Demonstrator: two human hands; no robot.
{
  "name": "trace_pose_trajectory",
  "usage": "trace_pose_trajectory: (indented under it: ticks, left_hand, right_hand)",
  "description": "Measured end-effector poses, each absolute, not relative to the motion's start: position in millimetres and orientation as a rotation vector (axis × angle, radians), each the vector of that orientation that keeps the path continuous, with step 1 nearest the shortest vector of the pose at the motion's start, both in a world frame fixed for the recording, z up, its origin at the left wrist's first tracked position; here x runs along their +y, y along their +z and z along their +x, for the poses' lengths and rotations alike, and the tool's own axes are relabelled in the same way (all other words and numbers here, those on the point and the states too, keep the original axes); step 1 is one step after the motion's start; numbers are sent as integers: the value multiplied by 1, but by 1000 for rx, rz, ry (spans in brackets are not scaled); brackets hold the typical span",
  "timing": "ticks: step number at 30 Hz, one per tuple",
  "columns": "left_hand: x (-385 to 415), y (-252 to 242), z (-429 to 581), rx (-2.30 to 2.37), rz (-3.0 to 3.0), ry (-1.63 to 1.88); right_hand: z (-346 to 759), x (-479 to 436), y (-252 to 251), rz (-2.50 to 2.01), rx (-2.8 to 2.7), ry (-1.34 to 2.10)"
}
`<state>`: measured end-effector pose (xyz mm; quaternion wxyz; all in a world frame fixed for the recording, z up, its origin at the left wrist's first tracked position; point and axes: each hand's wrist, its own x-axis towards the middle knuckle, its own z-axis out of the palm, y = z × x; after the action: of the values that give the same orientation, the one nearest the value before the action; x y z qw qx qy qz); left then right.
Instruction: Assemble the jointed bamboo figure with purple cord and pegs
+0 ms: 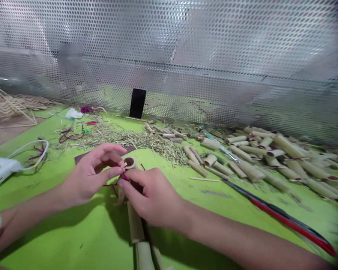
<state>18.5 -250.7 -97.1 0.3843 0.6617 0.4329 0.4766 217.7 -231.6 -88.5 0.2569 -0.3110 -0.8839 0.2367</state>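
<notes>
We pinch two-handed
Half-curled, our left hand (87, 174) holds a small pale piece (125, 164); tighter-curled right hand (154, 195), thin purple thread (124, 175).

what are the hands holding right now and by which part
Left hand: a small pale piece, pinched so one tip shows. Right hand: apparently purple thread, near the rim of a bamboo tube; exact grip hidden.

No readable text, labels, numbers or signs anywhere.
</notes>
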Motion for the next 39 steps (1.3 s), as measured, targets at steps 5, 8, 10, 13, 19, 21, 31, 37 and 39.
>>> trace_pose_trajectory:
  ticks: [5,8,10,13,19,21,31,37,39]
  left_hand:
    - [-248,-96,16,1056,1701,1238]
    - [-247,-98,16,1009,1727,1258]
    - [-248,-99,16,990,1754,1278]
    - [-250,-100,17,999,1799,1296]
    - [-253,-99,18,1019,1860,1321]
    - [-253,-99,18,1029,1930,1341]
    - [-255,-87,10,938,2471,1370]
    - [-256,-78,7,999,2659,1366]
    - [-255,-76,2,1004,2723,1342]
  right_hand:
    - [237,-219,-67,-672,-2348,345]
    - [239,-214,-54,-704,-2219,493]
    - [236,-213,-51,-708,-2127,742]
    - [229,-210,-54,-702,-1922,1240]
    - [223,-206,-62,-704,-1486,1650]
    - [222,-207,-63,-757,-1490,1647]
    - [223,-219,-65,-770,-2010,976]
    - [221,-219,-65,-793,-2006,1105]
    - [221,-219,-65,-746,-2017,1124]
